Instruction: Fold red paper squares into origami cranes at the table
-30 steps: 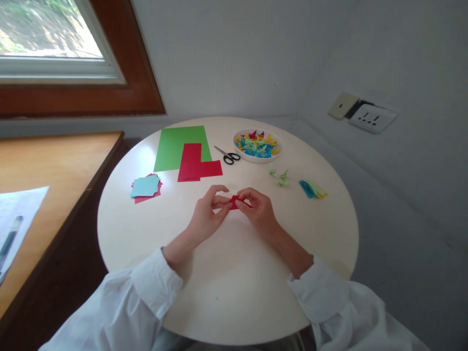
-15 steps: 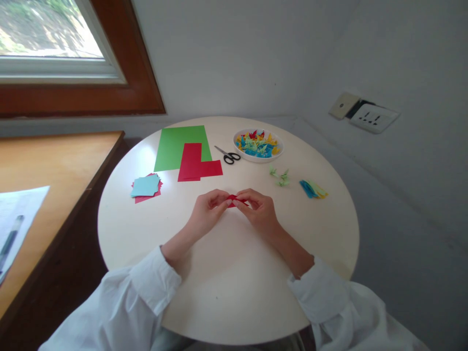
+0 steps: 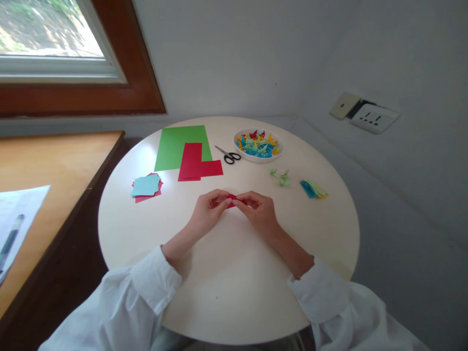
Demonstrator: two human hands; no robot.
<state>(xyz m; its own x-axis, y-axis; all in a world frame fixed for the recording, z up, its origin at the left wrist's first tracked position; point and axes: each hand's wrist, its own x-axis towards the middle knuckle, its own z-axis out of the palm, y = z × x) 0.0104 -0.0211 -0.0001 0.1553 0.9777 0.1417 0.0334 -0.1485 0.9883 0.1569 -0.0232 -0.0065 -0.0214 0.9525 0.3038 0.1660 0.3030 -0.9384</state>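
Note:
A small folded piece of red paper (image 3: 232, 200) is pinched between both hands just above the middle of the round white table (image 3: 226, 287). My left hand (image 3: 208, 213) grips its left end with curled fingers. My right hand (image 3: 259, 212) grips its right end the same way. Most of the red piece is hidden by my fingertips.
Behind my hands lie a green sheet (image 3: 179, 146), an L-shaped red sheet (image 3: 197, 165), black scissors (image 3: 228, 155) and a white bowl (image 3: 258, 145) of several coloured folded pieces. Small paper squares (image 3: 146, 186) lie left; green folded figures (image 3: 280, 176) and a blue-yellow stack (image 3: 313, 189) right. A wooden desk (image 3: 44, 185) stands left.
My left fingers, lifted and spread a second ago, have closed down onto the red paper. Both hands have drawn slightly closer together and the piece looks flatter.

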